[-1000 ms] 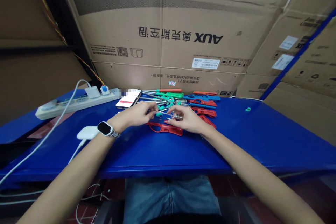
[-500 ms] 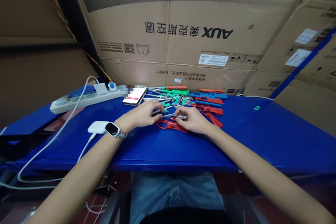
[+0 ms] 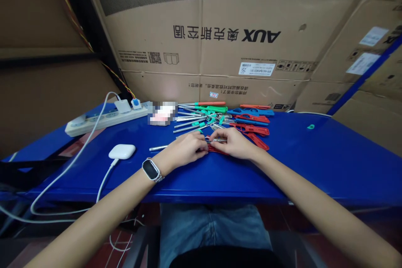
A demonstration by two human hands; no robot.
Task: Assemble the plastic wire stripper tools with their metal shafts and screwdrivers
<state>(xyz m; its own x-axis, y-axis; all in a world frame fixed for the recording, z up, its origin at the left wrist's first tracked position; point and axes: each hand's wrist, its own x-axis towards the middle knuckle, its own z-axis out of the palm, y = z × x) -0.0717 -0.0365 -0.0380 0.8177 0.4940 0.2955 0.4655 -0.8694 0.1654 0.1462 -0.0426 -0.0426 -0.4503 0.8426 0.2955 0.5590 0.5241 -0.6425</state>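
My left hand (image 3: 190, 148) is closed, fingertips bent together beside the right hand's fingertips. From under it a slim silver metal tube (image 3: 158, 148) sticks out to the left, apparently held in the hand. My right hand (image 3: 234, 143) pinches a small silver cylindrical part (image 3: 220, 140) between thumb and fingers. The fingers of both hands hide where these pieces meet. Just beneath lies a red plastic handle shell (image 3: 216, 150), partly covered. Beyond the hands is a pile of silver tubes with green ends (image 3: 190, 125).
Red handle shells (image 3: 253, 130) and blue ones (image 3: 251, 112) lie right of the pile, a green one (image 3: 216, 109) behind. A phone (image 3: 161, 114), a power strip (image 3: 94, 124) and a cabled white case (image 3: 122, 151) are on the left. Cardboard (image 3: 220, 8) stands behind the blue table (image 3: 314, 167).
My left hand has moved right and nearer to me, closing up to the right hand; the silver tube now shows left of it. My right hand still pinches its silver part.
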